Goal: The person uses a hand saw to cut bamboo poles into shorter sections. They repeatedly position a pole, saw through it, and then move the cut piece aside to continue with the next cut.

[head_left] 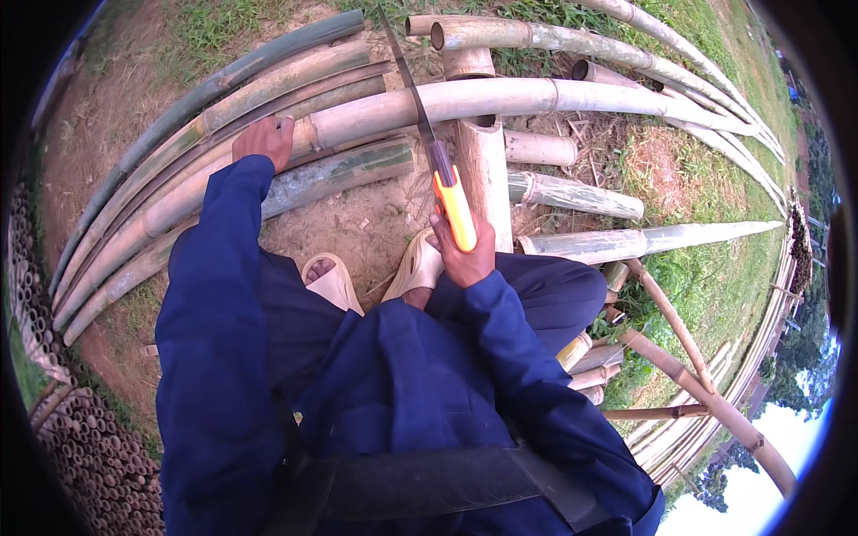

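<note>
In my right hand is a hand saw, gripped by its orange-yellow handle. Its long dark blade points away from me and crosses a long pale bamboo pole, near a thick bamboo post. Whether the teeth have cut into the pole cannot be made out. My left hand is closed over the same pole, left of the blade. The pole runs across in front of me from left to right and passes over the post's top end.
Several cut bamboo poles lie alongside on the left. More poles stretch away at the upper right, and short pieces lie right of the post. Stacked bamboo stands at the lower left. My sandalled feet are beneath the pole.
</note>
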{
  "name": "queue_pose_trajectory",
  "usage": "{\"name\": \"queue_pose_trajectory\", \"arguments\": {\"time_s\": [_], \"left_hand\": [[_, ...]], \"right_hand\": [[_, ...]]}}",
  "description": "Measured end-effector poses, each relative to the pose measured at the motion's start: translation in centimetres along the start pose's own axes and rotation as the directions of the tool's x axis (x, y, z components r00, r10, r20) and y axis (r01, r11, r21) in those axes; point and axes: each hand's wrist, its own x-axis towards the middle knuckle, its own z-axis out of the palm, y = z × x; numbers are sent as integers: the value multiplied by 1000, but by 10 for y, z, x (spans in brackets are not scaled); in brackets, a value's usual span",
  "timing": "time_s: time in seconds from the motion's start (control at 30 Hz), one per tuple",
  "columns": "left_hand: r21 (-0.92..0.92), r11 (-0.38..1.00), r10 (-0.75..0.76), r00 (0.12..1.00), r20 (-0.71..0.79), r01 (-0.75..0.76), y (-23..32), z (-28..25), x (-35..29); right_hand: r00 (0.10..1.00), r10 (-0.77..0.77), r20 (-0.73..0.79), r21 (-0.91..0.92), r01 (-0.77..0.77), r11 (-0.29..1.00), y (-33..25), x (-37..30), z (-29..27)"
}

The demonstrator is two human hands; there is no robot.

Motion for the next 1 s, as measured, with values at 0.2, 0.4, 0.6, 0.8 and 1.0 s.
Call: {"name": "queue_pose_trajectory", "arguments": {"time_s": [0.2, 0.4, 0.6, 0.8, 1.0], "left_hand": [[6, 998, -57, 998, 41, 57, 5, -2, -9], [22, 1000, -1, 1000, 8, 0, 6, -6, 5], [-36, 999, -40, 999, 25, 41, 2, -2, -4], [-13, 1000, -23, 999, 31, 23, 9, 2, 3], [-12, 1000, -14, 1000, 9, 14, 2, -9, 8]], "right_hand": [[999, -32, -33, -56, 30, 998, 5, -93, -28], [980, -181, -84, -7, 181, 983, -29, 56, 19], [999, -14, -33, -69, 11, 998, -6, -112, -38], [996, -55, -75, 55, 59, 997, -4, 14, 3], [993, -112, -39, -106, 108, 989, -15, -29, -13]]}}
